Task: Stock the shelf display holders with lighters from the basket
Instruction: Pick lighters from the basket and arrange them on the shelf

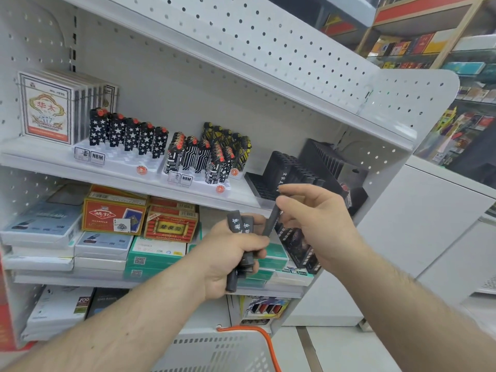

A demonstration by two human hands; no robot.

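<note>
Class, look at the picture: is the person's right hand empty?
No: the right hand pinches one dark lighter, while the left hand grips a bunch of others.

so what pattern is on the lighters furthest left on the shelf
White stars on black, with red tops: the star lighters, head view.

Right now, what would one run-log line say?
left hand: grips bundle of dark slim lighters | right hand: pinches one dark lighter | black display holder: partly filled
</note>
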